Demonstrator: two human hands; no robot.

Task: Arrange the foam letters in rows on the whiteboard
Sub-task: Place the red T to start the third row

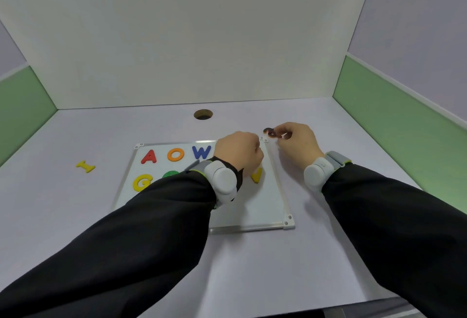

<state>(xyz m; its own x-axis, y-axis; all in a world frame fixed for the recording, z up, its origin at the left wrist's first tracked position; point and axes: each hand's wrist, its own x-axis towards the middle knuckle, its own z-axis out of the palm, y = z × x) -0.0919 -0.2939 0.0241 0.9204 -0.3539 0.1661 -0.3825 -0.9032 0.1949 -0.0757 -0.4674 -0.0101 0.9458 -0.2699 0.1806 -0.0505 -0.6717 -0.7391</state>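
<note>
Reaching forward from six o'clock, two black sleeves point(126, 254) cross the pale table point(75, 216), each wrist carrying a grey band. The whiteboard point(252, 211) lies flat at centre, its near half bare. On it a yellow G point(142, 182) and a partly hidden green letter point(171, 173) form the nearer row with a yellow V point(257, 175); beyond them stand a red A point(149, 157), an orange O point(176, 154) and a blue W point(201, 151). The left hand point(238, 152) hovers curled over the board's far right area; whether it holds anything cannot be told. At one o'clock, just past the board's corner, the right hand point(297, 140) pinches a dark orange letter point(271, 132) by its edge. Foam this thin looks light, soft and bendable, so an edge pinch likely suits it. A yellow I point(86, 166) waits at nine o'clock, well apart. Farthest off, a round hole point(203, 114) opens at twelve; the left forearm may block the middle row.
</note>
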